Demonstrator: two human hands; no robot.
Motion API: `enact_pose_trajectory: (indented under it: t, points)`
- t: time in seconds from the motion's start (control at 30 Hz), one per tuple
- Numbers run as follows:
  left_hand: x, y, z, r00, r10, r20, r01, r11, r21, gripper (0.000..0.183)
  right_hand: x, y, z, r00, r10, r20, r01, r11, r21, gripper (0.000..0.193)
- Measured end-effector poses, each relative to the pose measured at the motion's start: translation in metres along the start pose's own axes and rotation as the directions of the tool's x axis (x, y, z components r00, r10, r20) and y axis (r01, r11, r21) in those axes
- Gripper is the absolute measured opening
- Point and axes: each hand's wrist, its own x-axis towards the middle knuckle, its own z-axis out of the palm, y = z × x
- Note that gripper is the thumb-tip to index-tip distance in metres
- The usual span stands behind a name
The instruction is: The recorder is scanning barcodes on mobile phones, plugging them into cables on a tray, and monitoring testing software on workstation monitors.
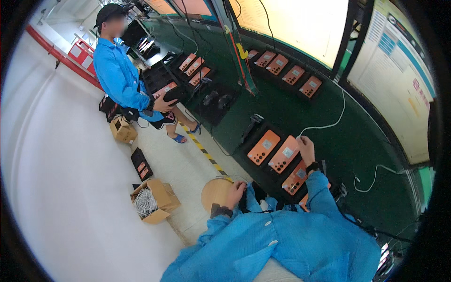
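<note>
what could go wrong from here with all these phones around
A white cable meets the right hand at a phone; a snag might drag the phone.
A co-worker holds a tray carrying another phone; a slip could drop both.
The stool is close to the left hand; stepping sideways might bump it.

I look through a wide fisheye lens worn on a person's head, facing down and forward, the blue jacket (268, 235) closest at the lower edge, the left hand (235, 194) and right hand (307, 149) just beyond. Within my dark, round border, the green bench (364, 143) slants along the right, the white wall (56, 141) bends leftward, and a co-worker (114, 70) stands farther off, upper left.
</note>
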Motion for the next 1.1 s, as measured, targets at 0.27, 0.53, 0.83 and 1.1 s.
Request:
enact_pose_trajectory:
  t: [0.27,0.53,0.83,1.1]
  points:
    - [0.103,0.077,0.005,0.972,0.163,0.170,-0.156,0.986,-0.052,0.020,-0.005,-0.039,0.024,0.985,0.134,-0.106,-0.157,0.955,-0.250,0.026]
    - [0.166,0.083,0.000,0.971,0.172,0.167,-0.179,0.983,0.030,0.019,0.010,-0.022,0.047,0.980,0.147,-0.135,-0.199,0.777,-0.598,0.024]
    - [0.194,0.090,0.008,0.941,0.206,0.267,-0.221,0.975,0.026,0.018,-0.005,-0.009,0.048,0.980,0.156,-0.122,-0.197,0.829,-0.524,0.025]
    - [0.198,0.110,0.027,0.842,0.409,0.353,-0.485,0.860,0.161,0.026,0.003,-0.029,0.056,0.973,0.229,0.030,-0.214,0.945,-0.249,0.025]
